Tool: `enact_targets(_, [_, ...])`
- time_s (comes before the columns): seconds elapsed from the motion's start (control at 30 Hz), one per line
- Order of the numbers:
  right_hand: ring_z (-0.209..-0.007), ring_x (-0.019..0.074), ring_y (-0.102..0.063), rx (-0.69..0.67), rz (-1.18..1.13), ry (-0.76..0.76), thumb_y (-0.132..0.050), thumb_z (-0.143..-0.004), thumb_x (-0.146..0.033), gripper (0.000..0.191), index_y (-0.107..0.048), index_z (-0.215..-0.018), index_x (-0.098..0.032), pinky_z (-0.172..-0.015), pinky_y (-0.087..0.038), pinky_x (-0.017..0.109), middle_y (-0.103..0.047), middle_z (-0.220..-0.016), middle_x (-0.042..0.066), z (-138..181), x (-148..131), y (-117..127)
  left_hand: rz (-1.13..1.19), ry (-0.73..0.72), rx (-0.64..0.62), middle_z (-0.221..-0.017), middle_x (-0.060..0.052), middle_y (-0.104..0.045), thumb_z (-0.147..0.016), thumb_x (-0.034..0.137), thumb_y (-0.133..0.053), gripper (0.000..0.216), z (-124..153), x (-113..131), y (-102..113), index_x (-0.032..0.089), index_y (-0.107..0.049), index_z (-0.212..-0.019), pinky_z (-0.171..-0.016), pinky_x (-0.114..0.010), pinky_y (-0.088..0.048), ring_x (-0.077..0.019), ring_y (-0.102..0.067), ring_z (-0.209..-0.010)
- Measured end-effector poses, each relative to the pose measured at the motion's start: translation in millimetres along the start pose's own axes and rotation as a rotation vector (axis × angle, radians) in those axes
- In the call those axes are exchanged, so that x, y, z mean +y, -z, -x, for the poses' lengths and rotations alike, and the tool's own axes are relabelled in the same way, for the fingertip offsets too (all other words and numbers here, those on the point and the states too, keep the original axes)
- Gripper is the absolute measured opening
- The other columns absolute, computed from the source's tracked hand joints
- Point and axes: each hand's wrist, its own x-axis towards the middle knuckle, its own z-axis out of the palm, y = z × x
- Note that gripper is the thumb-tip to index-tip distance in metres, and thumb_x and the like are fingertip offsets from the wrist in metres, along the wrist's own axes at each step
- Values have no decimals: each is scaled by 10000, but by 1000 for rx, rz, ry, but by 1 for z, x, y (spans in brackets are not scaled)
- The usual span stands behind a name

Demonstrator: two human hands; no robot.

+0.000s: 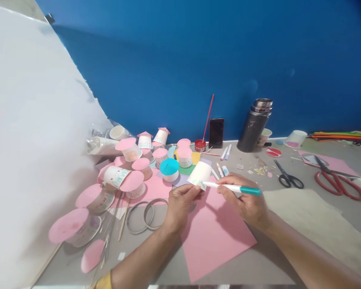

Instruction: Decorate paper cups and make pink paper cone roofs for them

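My left hand (pixel 183 204) grips a white paper cup (pixel 200 173) near its lower edge, with the thumb in front. Faint green marks show on the cup close to that edge. My right hand (pixel 243 200) is closed around a white felt-tip marker (pixel 228 186) with a teal end. The marker's tip meets the cup at the green marks. Beneath both hands lies a pink paper sheet (pixel 213 241). Just behind the cup stands a small white cup with a blue paper disc (pixel 169 167) on top.
Several cups topped with pink discs (pixel 68 224) crowd the left side, near two grey rings (pixel 138 216). A dark flask (pixel 254 126), a phone (pixel 216 133) and a red paint pot (pixel 200 145) stand along the blue wall. Black scissors (pixel 285 176) and red-handled scissors (pixel 338 182) lie right.
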Motion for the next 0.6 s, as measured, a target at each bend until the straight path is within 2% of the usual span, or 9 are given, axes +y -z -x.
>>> enact_targets(0.1, [-664, 150, -671, 5, -10, -29, -637, -967, -192, 72, -704, -951, -214, -627, -525, 253, -716, -779, 8, 2, 0, 0, -182, -60, 54, -720, -80, -745, -749, 428, -804, 279, 2, 4, 0, 151, -811, -716, -658, -278, -484, -169, -633, -685])
enact_targets(0.23, [-658, 148, -664, 12, -24, -31, -637, -969, -191, 69, -701, -983, -211, -616, -519, 256, -699, -776, 5, 2, 1, 1, -243, -111, 69, -652, -57, -704, -736, 411, -783, 257, 6, 7, -3, 163, -784, -668, -569, -261, -423, -152, -567, -613])
enact_targets(0.4, [-619, 154, -638, -27, 3, 63, -625, -965, -159, 83, -695, -982, -201, -599, -510, 267, -679, -723, 1, -1, -3, 0, -297, -218, 62, -658, -47, -685, -760, 378, -752, 247, 8, 6, -5, 171, -747, -625, -559, -250, -395, -151, -553, -643])
enact_targets(0.6, [-601, 159, -619, -9, 36, 122, -611, -958, -134, 91, -675, -969, -198, -579, -504, 276, -675, -703, 5, -4, -5, -1, -329, -217, 68, -632, -30, -659, -769, 358, -729, 234, 7, 3, -3, 170, -737, -630, -543, -254, -386, -136, -514, -592])
